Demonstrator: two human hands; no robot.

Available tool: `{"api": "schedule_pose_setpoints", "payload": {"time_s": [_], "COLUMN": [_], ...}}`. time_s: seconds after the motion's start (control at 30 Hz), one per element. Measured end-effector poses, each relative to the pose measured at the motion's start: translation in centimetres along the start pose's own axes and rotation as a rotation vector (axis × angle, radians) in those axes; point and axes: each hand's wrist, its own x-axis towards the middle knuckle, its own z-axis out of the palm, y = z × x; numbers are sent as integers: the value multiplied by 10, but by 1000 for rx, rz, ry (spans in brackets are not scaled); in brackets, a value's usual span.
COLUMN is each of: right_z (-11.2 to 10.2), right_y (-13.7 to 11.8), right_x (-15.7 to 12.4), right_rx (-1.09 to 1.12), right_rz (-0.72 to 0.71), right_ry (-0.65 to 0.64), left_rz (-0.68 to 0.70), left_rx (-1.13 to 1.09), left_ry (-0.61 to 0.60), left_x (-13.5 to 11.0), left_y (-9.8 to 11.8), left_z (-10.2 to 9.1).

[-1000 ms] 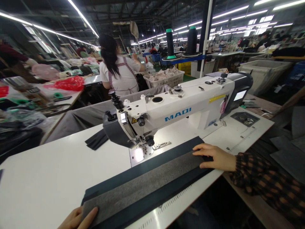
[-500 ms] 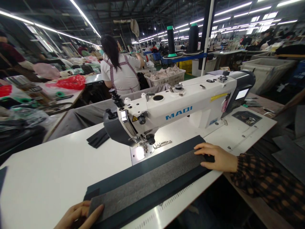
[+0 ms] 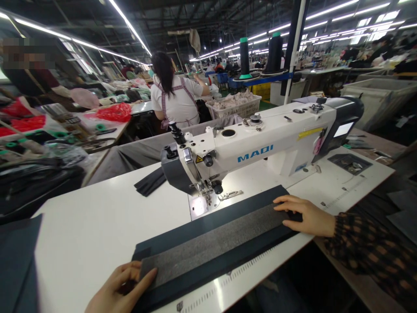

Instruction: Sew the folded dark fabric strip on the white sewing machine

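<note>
A long grey fabric strip (image 3: 215,241) lies lengthwise on a wider dark blue-green fabric piece (image 3: 182,230), in front of a white sewing machine (image 3: 247,143). My left hand (image 3: 125,282) pinches the strip's near left end, thumb on top and the other fingers curled at its edge. At the far right end, my right hand (image 3: 308,215) rests with fingertips on the strip and the dark fabric, thumb and forefinger spread apart. The lit needle area and presser foot (image 3: 206,201) stand just behind the fabric, apart from it.
A small dark fabric piece (image 3: 150,181) lies left of the machine head. More dark cloth (image 3: 19,261) is at the table's left edge. A parts tray (image 3: 350,164) is sunk into the tabletop at right. Beyond sit a co-worker (image 3: 177,100) and a fabric-filled basket (image 3: 236,108).
The view has turned slightly left, so the machine, fabric and hands appear farther right. Both hands keep their places on the fabric. More dark cloth shows at left.
</note>
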Motion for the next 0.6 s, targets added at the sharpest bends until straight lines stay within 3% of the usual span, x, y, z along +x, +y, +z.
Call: {"api": "schedule_pose_setpoints", "payload": {"time_s": [0.07,0.2,0.6], "right_z": [1,2,3], "right_y": [0,-1,-3], "right_x": [-1,-2,-2], "right_rx": [3,25,22], "right_rz": [3,37,47], "right_ry": [3,3,0], "left_rz": [-2,21,69], "left_rx": [-15,-44,-16], "left_ry": [-62,-71,-20], "left_x": [-2,-7,-9], "left_y": [0,3,7], "left_z": [0,-2,-4]}}
